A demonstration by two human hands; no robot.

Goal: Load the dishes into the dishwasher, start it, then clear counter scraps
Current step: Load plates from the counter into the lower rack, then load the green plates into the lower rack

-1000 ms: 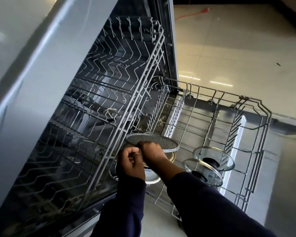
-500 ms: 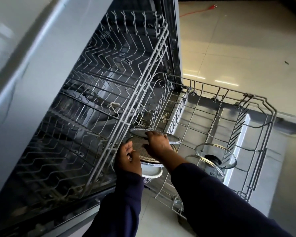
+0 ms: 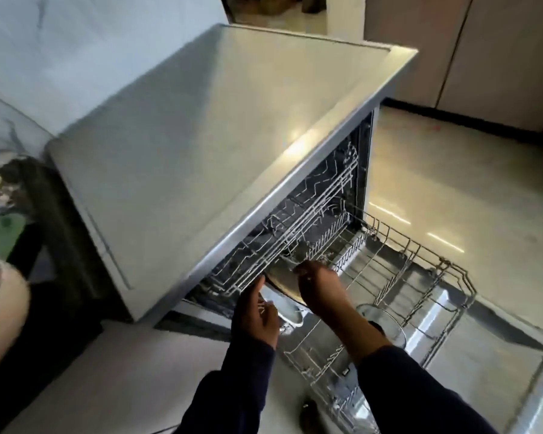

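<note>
A silver dishwasher [image 3: 220, 145] stands open, its flat top filling the upper left. Its lower wire rack [image 3: 420, 283] is pulled out to the right over the lowered door. At the rack's inner end, beneath the upper rack [image 3: 298, 220], a round dark pan [image 3: 284, 281] stands on edge, its broad face tilted up and toward the viewer. Just below it, a paler round dish [image 3: 290, 311] leans the same way. The picture is motion-blurred, so finer surface detail is lost.

The left hand [image 3: 257, 317] reaches forward from a dark sleeve, fingers loosely extended at the pale dish's near edge; whether it grips anything cannot be told. The right hand [image 3: 318, 286] arches over the pan, fingertips curled at its upper rim; whether it pinches the rim cannot be told. Right of the forearm, a glass lid [image 3: 386, 324] stands in the rack.
</note>
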